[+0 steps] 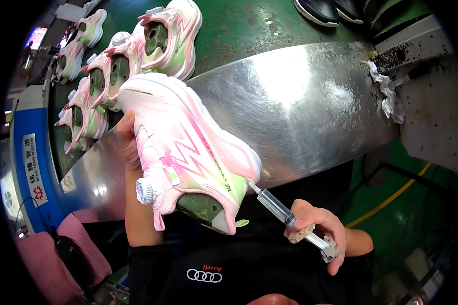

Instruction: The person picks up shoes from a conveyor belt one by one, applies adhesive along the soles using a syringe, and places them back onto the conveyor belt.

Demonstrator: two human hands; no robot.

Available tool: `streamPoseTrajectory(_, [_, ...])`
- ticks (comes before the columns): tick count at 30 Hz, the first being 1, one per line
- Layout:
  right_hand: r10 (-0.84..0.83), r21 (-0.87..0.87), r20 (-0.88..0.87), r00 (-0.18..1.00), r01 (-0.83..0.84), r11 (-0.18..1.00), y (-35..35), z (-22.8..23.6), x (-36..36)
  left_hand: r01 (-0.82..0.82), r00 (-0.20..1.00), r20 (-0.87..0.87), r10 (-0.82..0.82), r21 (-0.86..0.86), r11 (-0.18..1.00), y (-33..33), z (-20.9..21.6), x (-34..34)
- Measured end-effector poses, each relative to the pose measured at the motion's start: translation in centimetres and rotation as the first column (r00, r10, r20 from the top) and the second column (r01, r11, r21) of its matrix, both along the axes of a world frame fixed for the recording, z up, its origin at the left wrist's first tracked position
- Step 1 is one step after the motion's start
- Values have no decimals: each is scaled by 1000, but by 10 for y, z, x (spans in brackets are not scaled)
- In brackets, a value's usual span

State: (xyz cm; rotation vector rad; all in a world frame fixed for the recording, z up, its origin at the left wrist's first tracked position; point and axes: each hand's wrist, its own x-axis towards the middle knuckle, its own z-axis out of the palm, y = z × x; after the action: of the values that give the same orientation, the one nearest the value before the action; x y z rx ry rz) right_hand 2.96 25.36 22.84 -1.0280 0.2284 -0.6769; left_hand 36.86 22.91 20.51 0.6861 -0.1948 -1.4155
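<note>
My left hand (129, 140) is closed around the toe side of a pink, white and pale green sneaker (198, 132), held up over the metal plate. The sneaker has a white dial (145, 190) and a green shoe last (200, 207) inside its opening, and its heel points toward me. In my right hand (323, 226) is a clear syringe (274, 205), fingers wrapped about its flange and plunger end, which carry crusty tan wrapping. The syringe's tip meets the sneaker near the heel, where upper and sole join.
Several matching sneakers (170, 38) with lasts stand on the green belt (234, 25) to the far left. Beneath my work lies a shiny metal plate (315, 122) with a white powdery patch. Crumpled white tissue (387, 94) and black shoes (318, 11) are at the far right.
</note>
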Motion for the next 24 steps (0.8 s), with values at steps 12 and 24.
streamPoseTrajectory(12, [30, -92, -9, 1000, -30, 995, -13, -20, 7, 3, 975, 208, -82, 357, 934, 75, -18, 62])
streamPoseTrajectory(24, [43, -258, -65, 997, -58, 964, -27, -19, 27, -154, 837, 540, -94, 397, 905, 127, -4, 49])
